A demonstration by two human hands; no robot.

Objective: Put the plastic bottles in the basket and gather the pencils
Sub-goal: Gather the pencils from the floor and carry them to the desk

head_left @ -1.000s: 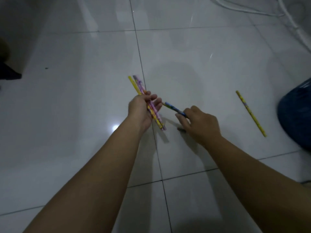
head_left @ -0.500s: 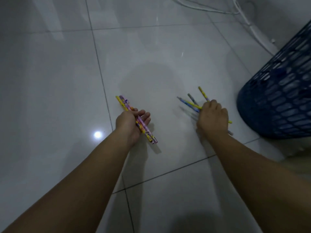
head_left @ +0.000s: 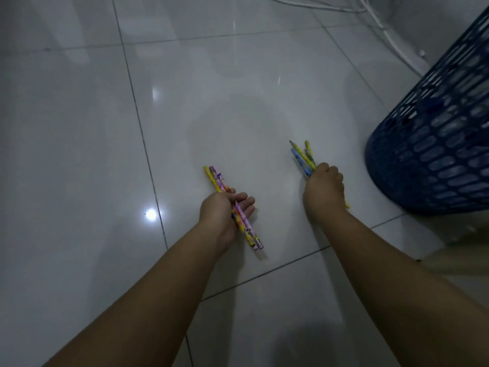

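Note:
My left hand (head_left: 225,211) holds a small bunch of pencils (head_left: 217,180), yellow and pink, pointing up-left, just above the white tiled floor. My right hand (head_left: 324,189) is closed on another bunch of pencils (head_left: 303,156), yellow and blue, with their tips pointing away from me. The blue mesh basket (head_left: 434,154) stands at the right, close beside my right hand. Pale shapes show through its mesh, too unclear to identify. No bottle lies on the floor in view.
White cables (head_left: 391,41) run across the floor at the top right behind the basket. A bright lamp reflection (head_left: 150,214) shines on the tile left of my left hand.
My right hand has picked the yellow pencil off the floor by the basket and drawn its pencils into one bunch. The left hand keeps its own pencils.

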